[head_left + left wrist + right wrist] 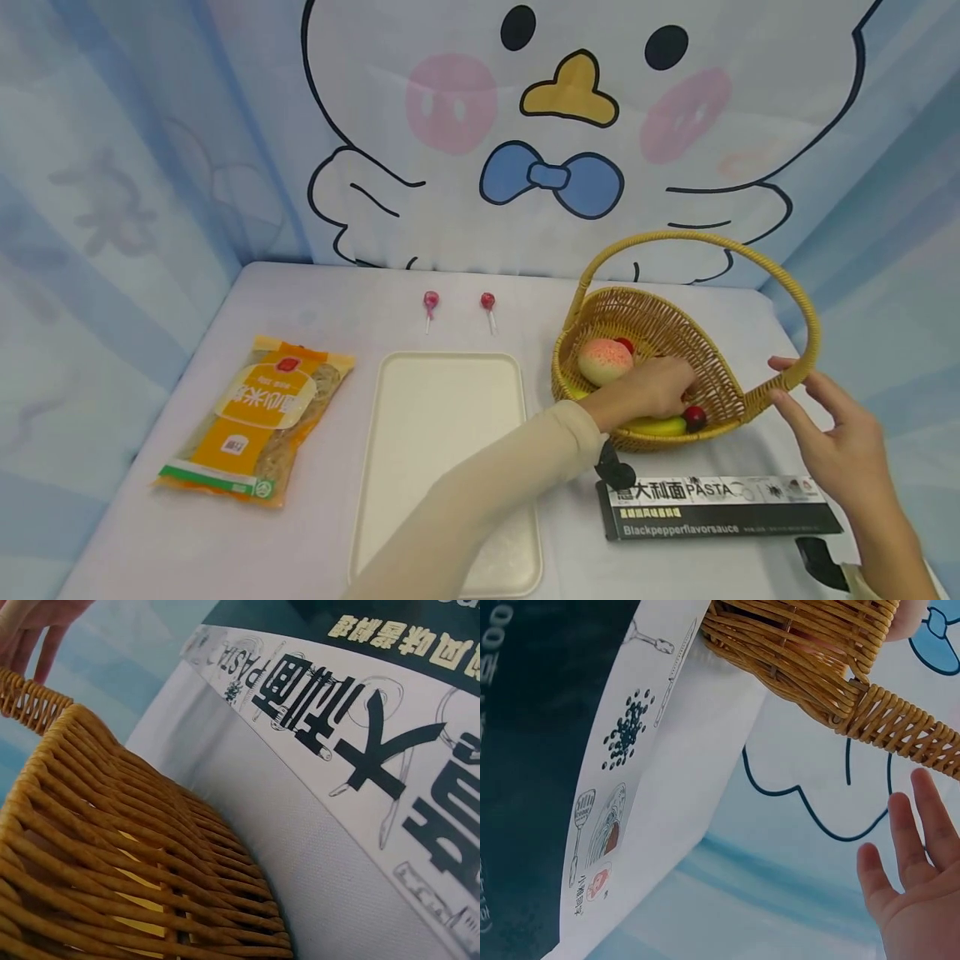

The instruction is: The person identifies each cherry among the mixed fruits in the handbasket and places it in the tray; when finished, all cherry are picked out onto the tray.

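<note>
Op: Left hand?
Eng: Your left hand [654, 388] is down inside the wicker basket [660, 315], knuckles up, fingers bent into it. Fingertips hidden; can't tell if you've got hold of anything.
Op: Right?
Eng: Your right hand [847, 437] is at the basket handle's [693, 236] right foot, thumb and index either side of it. Fingers look extended in the right wrist view, not wrapped round. Contact: can't tell.
Op: Basket position and contents?
Eng: Far right part of the table [300, 558], handle up. Inside: pink-and-cream peach [605, 361] left of your left hand, small red fruit [625, 343] behind it, yellow fruit [656, 427] by the near rim, partly under your wrist, dark red fruit [695, 417] at its right end.
Op: Around it?
Eng: Pasta box [723, 518] lies in front, apart from the basket. Cream tray [442, 417] to the left, your left sleeve [487, 492] across it. Two lollipops [431, 302] beyond the tray, orange bag [247, 425] far left.
</note>
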### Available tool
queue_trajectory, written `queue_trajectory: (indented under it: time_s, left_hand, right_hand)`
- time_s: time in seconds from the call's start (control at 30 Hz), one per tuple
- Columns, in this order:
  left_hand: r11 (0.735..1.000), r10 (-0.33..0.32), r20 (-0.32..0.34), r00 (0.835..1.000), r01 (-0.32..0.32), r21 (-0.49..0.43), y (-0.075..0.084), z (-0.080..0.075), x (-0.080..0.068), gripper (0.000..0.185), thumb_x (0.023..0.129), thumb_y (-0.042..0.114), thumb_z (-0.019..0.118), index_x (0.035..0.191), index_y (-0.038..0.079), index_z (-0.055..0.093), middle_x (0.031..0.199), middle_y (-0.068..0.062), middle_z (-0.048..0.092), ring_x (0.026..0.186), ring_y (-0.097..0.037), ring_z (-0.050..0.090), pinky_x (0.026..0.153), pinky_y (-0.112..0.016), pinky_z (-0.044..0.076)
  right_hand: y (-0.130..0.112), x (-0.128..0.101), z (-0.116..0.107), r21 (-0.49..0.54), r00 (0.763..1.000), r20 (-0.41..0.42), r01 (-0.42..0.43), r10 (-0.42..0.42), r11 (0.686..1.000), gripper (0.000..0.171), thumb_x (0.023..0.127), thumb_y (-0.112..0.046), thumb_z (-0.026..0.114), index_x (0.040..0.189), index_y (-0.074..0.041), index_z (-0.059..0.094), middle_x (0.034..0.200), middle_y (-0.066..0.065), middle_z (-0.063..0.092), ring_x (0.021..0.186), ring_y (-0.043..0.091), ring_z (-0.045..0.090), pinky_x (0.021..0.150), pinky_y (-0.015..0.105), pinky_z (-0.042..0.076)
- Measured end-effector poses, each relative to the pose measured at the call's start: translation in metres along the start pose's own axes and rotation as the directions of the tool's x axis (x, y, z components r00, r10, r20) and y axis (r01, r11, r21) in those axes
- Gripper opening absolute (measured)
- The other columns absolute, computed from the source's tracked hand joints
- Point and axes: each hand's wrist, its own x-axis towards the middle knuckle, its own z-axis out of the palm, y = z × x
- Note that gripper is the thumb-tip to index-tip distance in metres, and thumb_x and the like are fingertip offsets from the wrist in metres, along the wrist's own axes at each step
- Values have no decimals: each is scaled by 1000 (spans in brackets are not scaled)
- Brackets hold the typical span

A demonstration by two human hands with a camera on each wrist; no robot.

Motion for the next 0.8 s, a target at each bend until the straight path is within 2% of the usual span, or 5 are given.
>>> queue_trajectory:
  time_s: [0.1,0.17,0.2,0.6,0.8]
  left_hand:
    - [1000,10,-4,1000,-9,20,0,0,0,18,103,24,70,120,27,76,111,15,68,96,0,57,87,-12,50]
    - [999,14,-9,1000,-14,28,0,1,0,15,103,22,71,116,27,77,108,15,68,94,0,57,85,-12,50]
    - [1000,15,-9,1000,-15,26,0,1,0,15,103,22,71,115,27,77,107,15,68,94,0,57,84,-12,50]
    - [999,12,-28,1000,-13,-35,-4,-7,-6,31,100,23,74,130,30,76,121,18,72,104,2,62,92,-13,52]
    - [996,68,-72,995,-72,-45,-8,-13,-14,37,99,23,75,135,33,74,132,20,70,108,4,60,90,-12,49]
  right_hand:
    - [0,1,2,-1,1000,-15,27,-27,1000,43,108,-21,64,151,-20,61,141,-50,44,151,-14,33,132,30,28]
    - [0,2,3,1,998,-26,51,-51,999,42,107,-19,65,149,-18,63,138,-50,47,139,-27,33,120,7,25]
    - [1,3,3,4,998,-29,63,-62,998,41,107,-18,66,148,-17,63,137,-49,48,135,-29,33,112,0,23]
    - [0,4,5,23,997,-28,78,-77,997,41,106,-15,67,147,-13,64,133,-50,49,132,-29,36,107,-4,25]
    - [0,2,6,-2,996,-41,81,-81,997,42,107,-16,64,149,-12,62,132,-52,46,132,-31,34,107,-4,24]
